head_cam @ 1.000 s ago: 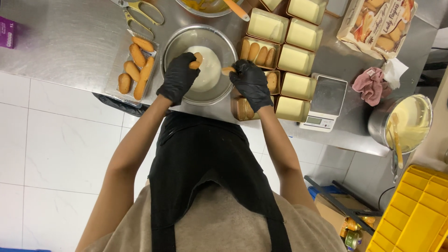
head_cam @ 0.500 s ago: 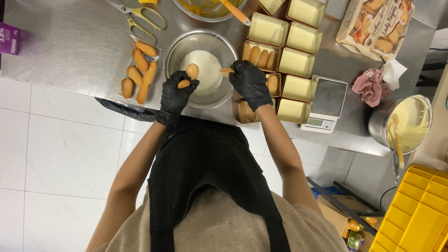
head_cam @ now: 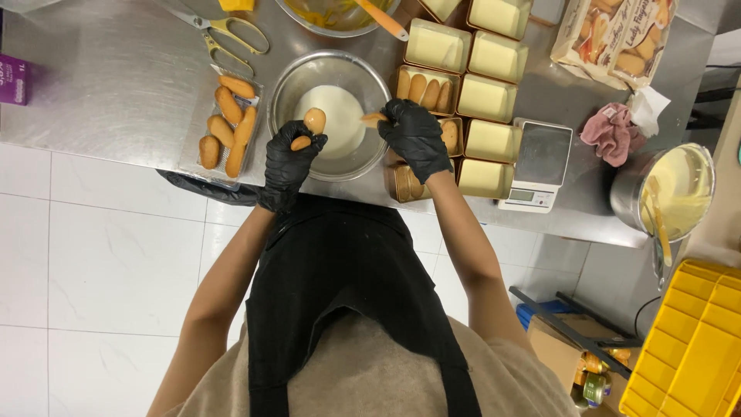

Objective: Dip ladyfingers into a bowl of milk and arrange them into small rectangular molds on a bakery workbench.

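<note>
Both grips are clamped on sponge fingers: the left hand [head_cam: 287, 158] holds two biscuits [head_cam: 313, 120] at the bowl [head_cam: 285, 85] rim, the right hand [head_cam: 417, 135] one biscuit [head_cam: 373, 120], seemingly mid-dip, needing a gentle lift to a tray [head_cam: 423, 86].

1 bowl [head_cam: 284, 93], 1 scale [head_cam: 536, 164], 1 scissors [head_cam: 224, 35].

Your single head camera looks steeply down from above your own torso, fairly close, onto the brushed stainless-steel worktop [head_cam: 100, 85] and white tiled floor [head_cam: 93, 270].
</note>
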